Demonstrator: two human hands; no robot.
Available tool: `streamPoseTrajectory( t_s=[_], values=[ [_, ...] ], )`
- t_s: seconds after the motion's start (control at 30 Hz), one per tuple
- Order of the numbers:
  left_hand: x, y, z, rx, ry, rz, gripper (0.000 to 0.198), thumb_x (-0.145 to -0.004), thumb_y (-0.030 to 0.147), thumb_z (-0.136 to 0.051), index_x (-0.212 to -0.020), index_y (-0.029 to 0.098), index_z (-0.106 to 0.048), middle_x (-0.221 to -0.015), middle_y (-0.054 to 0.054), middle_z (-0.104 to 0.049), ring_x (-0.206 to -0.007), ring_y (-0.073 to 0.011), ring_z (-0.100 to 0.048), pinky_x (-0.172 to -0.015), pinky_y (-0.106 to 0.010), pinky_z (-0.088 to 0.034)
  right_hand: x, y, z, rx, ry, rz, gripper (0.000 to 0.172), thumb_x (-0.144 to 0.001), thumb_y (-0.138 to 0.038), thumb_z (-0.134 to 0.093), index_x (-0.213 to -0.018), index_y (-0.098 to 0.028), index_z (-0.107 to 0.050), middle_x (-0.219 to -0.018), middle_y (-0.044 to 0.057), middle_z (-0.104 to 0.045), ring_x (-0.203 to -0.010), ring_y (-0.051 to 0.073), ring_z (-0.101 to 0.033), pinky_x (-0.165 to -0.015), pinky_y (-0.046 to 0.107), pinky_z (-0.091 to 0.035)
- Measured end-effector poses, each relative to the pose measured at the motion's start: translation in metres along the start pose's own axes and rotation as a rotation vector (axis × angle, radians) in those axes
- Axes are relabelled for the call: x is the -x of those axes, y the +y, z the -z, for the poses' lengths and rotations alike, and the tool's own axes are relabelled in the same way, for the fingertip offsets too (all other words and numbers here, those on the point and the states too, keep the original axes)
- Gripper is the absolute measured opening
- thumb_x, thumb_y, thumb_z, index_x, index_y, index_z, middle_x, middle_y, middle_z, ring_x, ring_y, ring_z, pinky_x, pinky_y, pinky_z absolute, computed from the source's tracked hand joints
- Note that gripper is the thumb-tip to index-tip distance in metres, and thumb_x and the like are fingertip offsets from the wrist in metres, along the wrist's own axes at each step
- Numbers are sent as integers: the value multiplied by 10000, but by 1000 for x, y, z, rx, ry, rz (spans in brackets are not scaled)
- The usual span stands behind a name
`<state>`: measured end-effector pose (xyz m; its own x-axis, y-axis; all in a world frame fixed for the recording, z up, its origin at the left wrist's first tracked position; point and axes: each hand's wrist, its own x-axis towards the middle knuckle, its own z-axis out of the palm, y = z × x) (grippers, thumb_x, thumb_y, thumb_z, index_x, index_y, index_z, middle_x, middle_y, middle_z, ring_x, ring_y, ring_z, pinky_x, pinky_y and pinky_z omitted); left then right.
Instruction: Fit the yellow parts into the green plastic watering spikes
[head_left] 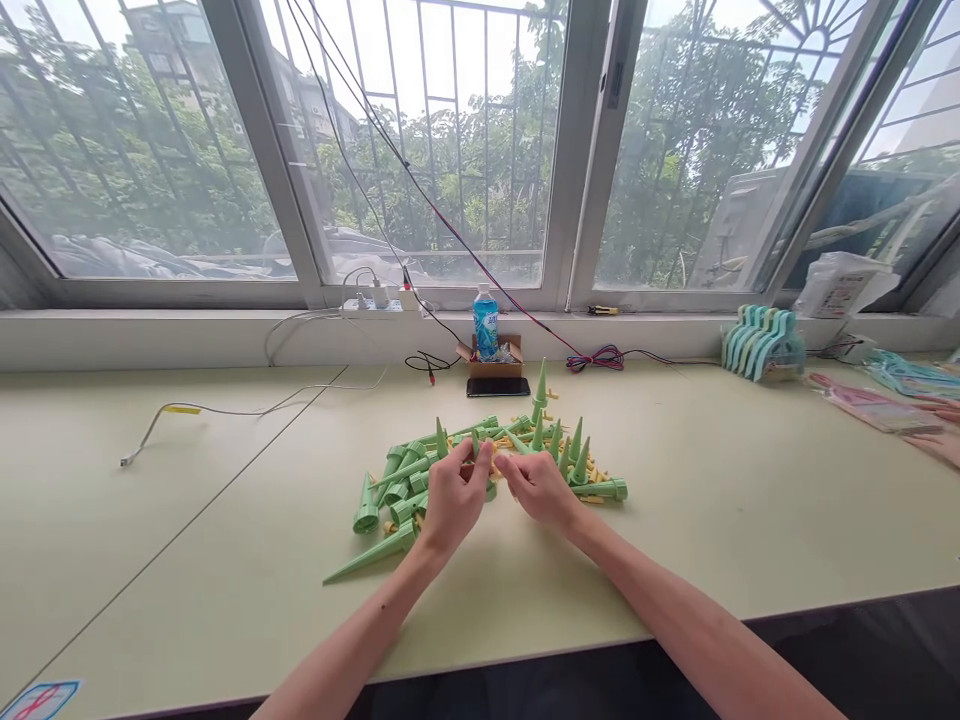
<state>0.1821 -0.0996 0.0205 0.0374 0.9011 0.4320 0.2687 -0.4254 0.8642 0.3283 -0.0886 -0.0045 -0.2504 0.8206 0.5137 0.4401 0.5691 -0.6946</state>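
My left hand (454, 497) is closed around a green plastic plant-watering spike (475, 443), whose pointed tip rises past the fingers. Close beside it, my right hand (541, 487) pinches a small yellow piece (496, 462) against the spike; the fingers hide most of the contact. Left of the hands lies a heap of green spikes (409, 465), some on their sides. To the right, several spikes (577, 455) stand upright with yellow pieces fitted in or lying near them. One taller spike (540, 388) stands farther back with yellow stubs on its side.
Behind the spikes, a black phone (497, 387) lies before a small cardboard box (514, 352) and a blue bottle (486, 322). Coiled cables (596, 358) rest near the sill. Pastel hangers (763, 343) stand at right, where another person's hand (937, 440) shows. A white cable (225, 410) crosses the left side.
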Motion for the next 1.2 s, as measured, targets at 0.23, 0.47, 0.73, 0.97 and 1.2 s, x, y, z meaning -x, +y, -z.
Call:
streamPoseTrajectory(
  t_s=[0.23,0.47,0.73,0.97,1.2],
  values=[
    [0,1,-1,22,-17,-2,459,-893,519,-520,-632,210,-303,-549,70,-225,-451,-69,-198,-408,-214,-142,-1,1,0,39,7,-47,631,-982,-627,-241,-506,-220,-162,-465,-44,-182,-430,95,-206,-469,277,-174],
    [-1,0,0,-37,51,-16,440,-888,502,-533,-624,200,-352,-538,68,-257,-448,-70,-222,-422,-221,-162,1,-8,4,-64,39,-64,513,-997,-530,-350,-636,-191,-484,-540,-18,-474,-504,118,-432,-514,250,-334],
    [-1,2,1,-86,107,-17,445,-895,497,-521,-616,198,-345,-539,67,-264,-448,-70,-223,-425,-225,-171,1,-12,5,-208,1,-6,218,-927,-388,-532,-873,-180,-567,-685,6,-560,-554,121,-454,-521,250,-366],
    [-1,0,1,-79,86,-8,442,-900,486,-520,-620,198,-337,-552,67,-245,-457,-69,-216,-434,-227,-166,1,-10,4,-167,20,-28,294,-924,-437,-532,-779,-182,-556,-620,-19,-512,-522,110,-392,-500,248,-323],
    [0,1,1,-38,46,-12,435,-897,499,-523,-632,201,-348,-540,69,-242,-450,-72,-212,-429,-228,-155,0,-8,4,-88,48,-30,445,-944,-491,-486,-618,-189,-450,-545,-43,-389,-509,99,-309,-492,251,-263]
  ],
)
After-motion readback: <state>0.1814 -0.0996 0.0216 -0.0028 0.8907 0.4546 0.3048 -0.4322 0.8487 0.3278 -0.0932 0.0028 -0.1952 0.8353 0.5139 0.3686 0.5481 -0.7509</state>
